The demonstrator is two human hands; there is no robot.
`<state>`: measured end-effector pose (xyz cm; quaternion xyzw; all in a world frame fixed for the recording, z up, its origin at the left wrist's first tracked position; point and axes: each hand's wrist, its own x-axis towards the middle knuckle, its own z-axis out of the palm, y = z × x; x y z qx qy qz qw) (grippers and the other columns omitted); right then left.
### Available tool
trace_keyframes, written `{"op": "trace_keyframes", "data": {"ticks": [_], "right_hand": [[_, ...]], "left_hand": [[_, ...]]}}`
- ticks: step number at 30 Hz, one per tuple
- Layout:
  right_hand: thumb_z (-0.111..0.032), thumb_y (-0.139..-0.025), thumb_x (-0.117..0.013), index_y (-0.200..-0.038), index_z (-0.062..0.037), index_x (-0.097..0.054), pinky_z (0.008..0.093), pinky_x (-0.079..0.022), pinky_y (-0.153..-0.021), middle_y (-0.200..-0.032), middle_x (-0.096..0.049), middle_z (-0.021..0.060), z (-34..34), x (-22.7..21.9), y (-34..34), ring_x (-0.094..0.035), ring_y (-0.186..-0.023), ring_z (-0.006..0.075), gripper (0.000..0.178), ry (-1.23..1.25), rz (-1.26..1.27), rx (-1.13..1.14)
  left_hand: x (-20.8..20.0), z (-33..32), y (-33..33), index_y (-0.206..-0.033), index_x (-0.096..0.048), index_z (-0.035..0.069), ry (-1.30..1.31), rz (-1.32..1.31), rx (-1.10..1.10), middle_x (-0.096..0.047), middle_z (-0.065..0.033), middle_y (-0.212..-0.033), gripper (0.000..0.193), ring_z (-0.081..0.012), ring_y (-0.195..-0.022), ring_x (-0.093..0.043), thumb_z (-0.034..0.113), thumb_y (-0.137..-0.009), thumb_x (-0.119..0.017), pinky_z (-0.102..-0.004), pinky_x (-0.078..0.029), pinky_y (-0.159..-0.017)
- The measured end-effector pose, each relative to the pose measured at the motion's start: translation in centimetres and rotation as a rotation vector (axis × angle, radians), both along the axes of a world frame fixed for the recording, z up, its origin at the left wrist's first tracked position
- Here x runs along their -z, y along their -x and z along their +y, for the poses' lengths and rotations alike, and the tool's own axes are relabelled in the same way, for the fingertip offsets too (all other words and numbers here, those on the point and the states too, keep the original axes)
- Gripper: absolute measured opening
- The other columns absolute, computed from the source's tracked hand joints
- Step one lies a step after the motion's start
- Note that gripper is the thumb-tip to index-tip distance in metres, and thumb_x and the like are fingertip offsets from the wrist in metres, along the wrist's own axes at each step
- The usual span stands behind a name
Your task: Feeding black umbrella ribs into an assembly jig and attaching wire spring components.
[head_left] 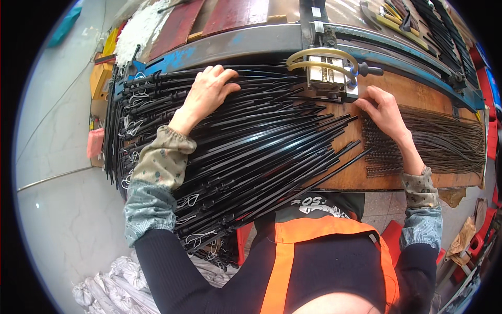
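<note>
My left hand [208, 90] lies over the upper part of a broad heap of long black rods [251, 137], its fingers bent around a rod that runs right toward a small metal clamping fixture [325, 73]. That fixture has a yellowish hose [308, 53] looped over it and a black-handled lever [370, 69] at its right. Close beside the fixture's right end, my right hand [386, 111] is closed in a pinch; whatever sits between thumb and forefinger is too small to make out. Dark coiled springs [429, 141] lie in a bundle under and beyond my right wrist.
A blue-painted steel beam [235, 44] crosses behind the fixture on the wooden bench [334, 180]. White loops of cord [137, 98] hang at the rods' left ends. Hand tools [400, 21] lie at the back right. White sacks [117, 288] sit on the floor, lower left.
</note>
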<state>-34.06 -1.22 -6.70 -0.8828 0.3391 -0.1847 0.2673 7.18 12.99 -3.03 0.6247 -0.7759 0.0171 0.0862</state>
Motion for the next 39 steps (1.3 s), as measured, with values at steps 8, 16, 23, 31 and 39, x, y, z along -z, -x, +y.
{"op": "trace_keyframes", "data": {"ticks": [8,16,23,31,39], "right_hand": [[-0.024,-0.091,-0.068,-0.085,0.0006,-0.065,0.0349,-0.047,-0.064,-0.07,-0.06,0.0166,0.8,-2.1,1.0,-0.062,-0.066,0.0255,0.025,-0.232,0.202,0.069],[-0.027,-0.08,-0.078,-0.086,-0.0037,-0.071,0.0374,-0.049,-0.063,-0.073,-0.064,0.0112,2.0,-0.8,2.5,-0.063,-0.069,0.0292,0.025,-0.085,-0.125,-0.237],[-0.024,-0.075,-0.082,-0.09,-0.0038,-0.073,0.0344,-0.047,-0.062,-0.068,-0.06,0.0066,4.1,-0.2,4.0,-0.057,-0.067,0.023,0.027,0.151,-0.377,-0.085],[-0.019,-0.074,-0.076,-0.103,-0.0089,-0.07,0.0325,-0.048,-0.062,-0.071,-0.061,-0.0003,5.5,-0.9,5.8,-0.059,-0.07,0.0206,0.031,0.531,-0.288,-0.084],[-0.016,-0.086,-0.071,-0.135,-0.0043,-0.055,0.0354,-0.055,-0.084,-0.119,-0.066,0.008,3.0,-1.5,9.0,-0.064,-0.1,0.0232,0.053,0.55,-0.43,-0.024]], "left_hand": [[-2.5,1.7,0.8,-0.13,-0.055,0.006,-0.105,-0.085,0.272,-0.056,-0.0114,-0.096,0.045,-0.0287,-0.092,-0.056,0.003,-0.086,-0.063,-0.0378,-0.05,-0.081],[-2.4,3.6,11.2,-0.13,-0.063,0.03,0.016,0.001,0.154,-0.044,-0.0024,-0.061,0.04,-0.0196,-0.052,-0.053,0.031,-0.091,-0.068,-0.0347,-0.042,-0.045],[-2.5,2.1,14.6,-0.118,-0.064,0.013,0.026,0.221,0.277,-0.049,-0.0065,-0.069,0.029,-0.0248,-0.062,-0.055,0.012,-0.089,-0.068,-0.0373,-0.047,-0.056],[-4.6,1.4,17.5,-0.115,-0.069,0.015,-0.153,0.179,0.203,-0.059,-0.0118,-0.069,0.024,-0.033,-0.057,-0.062,0.018,-0.091,-0.067,-0.0418,-0.047,-0.051],[-8.4,-2.9,21.1,-0.111,-0.067,0.006,-0.138,0.234,0.381,-0.063,-0.0151,-0.08,0.021,-0.0344,-0.068,-0.064,0.008,-0.09,-0.064,-0.0408,-0.05,-0.059]]}}
